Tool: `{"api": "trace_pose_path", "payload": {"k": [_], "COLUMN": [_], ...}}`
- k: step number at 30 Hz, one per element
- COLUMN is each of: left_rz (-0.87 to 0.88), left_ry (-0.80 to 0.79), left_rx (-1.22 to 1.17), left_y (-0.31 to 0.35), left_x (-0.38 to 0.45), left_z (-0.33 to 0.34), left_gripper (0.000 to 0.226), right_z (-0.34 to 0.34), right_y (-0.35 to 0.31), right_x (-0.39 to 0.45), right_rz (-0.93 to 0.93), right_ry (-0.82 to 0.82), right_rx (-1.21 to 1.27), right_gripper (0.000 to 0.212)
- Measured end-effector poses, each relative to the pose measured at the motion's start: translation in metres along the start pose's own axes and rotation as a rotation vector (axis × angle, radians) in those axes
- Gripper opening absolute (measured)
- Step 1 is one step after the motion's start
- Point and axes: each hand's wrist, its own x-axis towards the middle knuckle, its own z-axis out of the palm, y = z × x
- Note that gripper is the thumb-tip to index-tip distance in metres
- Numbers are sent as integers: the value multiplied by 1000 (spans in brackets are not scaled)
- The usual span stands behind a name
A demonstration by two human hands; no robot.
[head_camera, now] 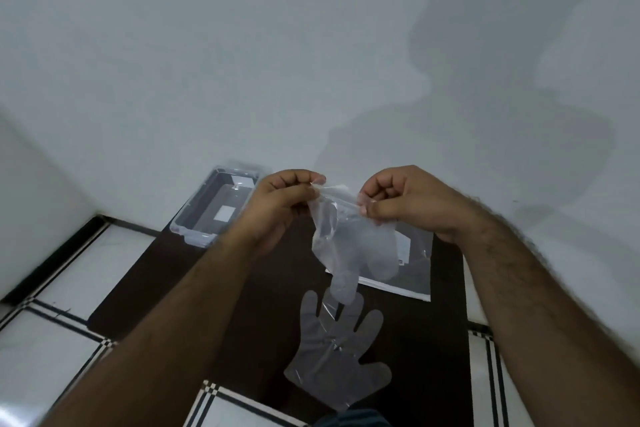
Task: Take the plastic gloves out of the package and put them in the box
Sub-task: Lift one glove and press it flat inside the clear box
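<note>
My left hand (280,199) and my right hand (398,199) both pinch the cuff of a clear plastic glove (349,246), which hangs in the air between them. Under it, a second clear glove (337,350) lies flat on the dark mat (433,340), fingers spread. The clear zip package (412,270) lies flat on the mat behind the hanging glove, partly hidden by it. The clear plastic box (194,232) stands open to the left, at the mat's far left corner, with a white label on its bottom and nothing else visible inside.
The mat lies on a white tiled floor (69,340) with black stripe borders. A pale wall (311,45) rises just behind the box and mat, and a second wall closes the left side.
</note>
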Motion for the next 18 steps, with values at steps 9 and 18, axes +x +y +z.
{"api": "trace_pose_path", "payload": {"k": [9,18], "left_rz": [19,2], "left_ry": [91,-34], "left_rx": [-62,100], "left_y": [13,42], "left_x": [-4,46], "left_z": [-52,-158], "left_gripper": [17,39], "right_z": [31,85], "right_y": [-25,-71], "right_x": [47,141], "right_rz": [-91,-90], "right_ry": [-68,-61], "right_rx": [-75,-192], "right_gripper": [11,13]}}
